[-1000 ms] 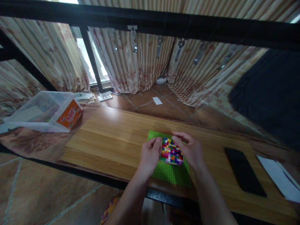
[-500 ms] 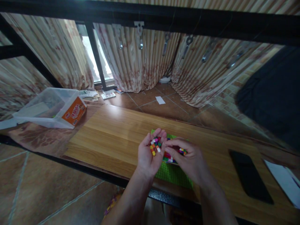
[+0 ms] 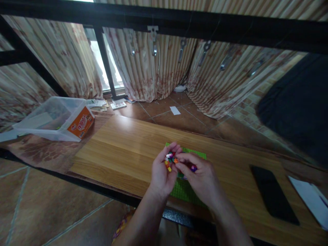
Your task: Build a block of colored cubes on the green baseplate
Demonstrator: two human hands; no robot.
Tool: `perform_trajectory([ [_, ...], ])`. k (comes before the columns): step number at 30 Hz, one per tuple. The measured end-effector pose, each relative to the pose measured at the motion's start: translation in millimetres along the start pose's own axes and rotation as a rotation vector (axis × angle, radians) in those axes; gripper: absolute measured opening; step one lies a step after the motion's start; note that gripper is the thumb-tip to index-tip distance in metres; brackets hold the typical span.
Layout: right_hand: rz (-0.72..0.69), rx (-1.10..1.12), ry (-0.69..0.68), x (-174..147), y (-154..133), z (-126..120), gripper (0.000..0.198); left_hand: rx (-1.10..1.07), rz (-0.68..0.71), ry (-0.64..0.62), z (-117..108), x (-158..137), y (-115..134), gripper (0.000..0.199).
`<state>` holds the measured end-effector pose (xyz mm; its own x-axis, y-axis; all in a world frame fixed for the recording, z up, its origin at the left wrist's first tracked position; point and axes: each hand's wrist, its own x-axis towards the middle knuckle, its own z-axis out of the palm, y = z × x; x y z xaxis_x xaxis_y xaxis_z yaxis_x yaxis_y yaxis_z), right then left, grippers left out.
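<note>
My left hand (image 3: 164, 172) is cupped, palm up, around several small toy building bricks (image 3: 167, 164) in yellow, orange, white, red and green. Thumb and forefinger of my right hand (image 3: 198, 172) are pinched over that palm on an orange brick (image 3: 175, 160). Both hands hover above a green studded baseplate (image 3: 188, 191) on the wooden board. A purple piece (image 3: 194, 168) shows beside the right hand's curled fingers. Other bricks on the plate are mostly covered by my hands.
A clear plastic bin (image 3: 48, 119) with an orange label stands at the left. To the right lie a black phone-like slab (image 3: 273, 194) and white paper (image 3: 307, 198). A black metal bar (image 3: 164, 24) with hooks crosses above. The wooden board (image 3: 115, 147) runs beneath my hands.
My right hand has moved slightly left, its fingertips now over the left palm at an orange brick. The left hand's fingers have curled in a little.
</note>
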<state>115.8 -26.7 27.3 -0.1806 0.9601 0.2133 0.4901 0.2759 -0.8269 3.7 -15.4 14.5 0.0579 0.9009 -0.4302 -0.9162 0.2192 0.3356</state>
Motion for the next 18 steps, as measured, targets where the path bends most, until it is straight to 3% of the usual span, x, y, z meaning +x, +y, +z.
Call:
perform_trajectory([
  [3, 0.008, -0.026, 0.064, 1, 2, -7, 0.018, 0.114, -0.002, 0.005, -3, 1, -2, 0.02],
  [6, -0.003, -0.095, 0.101, 1, 4, -11, 0.022, 0.313, -0.008, -0.074, -4, -2, -4, 0.031],
  [12, -0.041, -0.155, 0.081, -1, 8, -13, 0.027, 0.621, 0.094, -0.098, -4, -4, -8, 0.034],
  [18, -0.018, -0.088, 0.089, -1, 17, -12, 0.025, 0.516, -0.016, -0.13, -5, -5, -4, 0.032],
])
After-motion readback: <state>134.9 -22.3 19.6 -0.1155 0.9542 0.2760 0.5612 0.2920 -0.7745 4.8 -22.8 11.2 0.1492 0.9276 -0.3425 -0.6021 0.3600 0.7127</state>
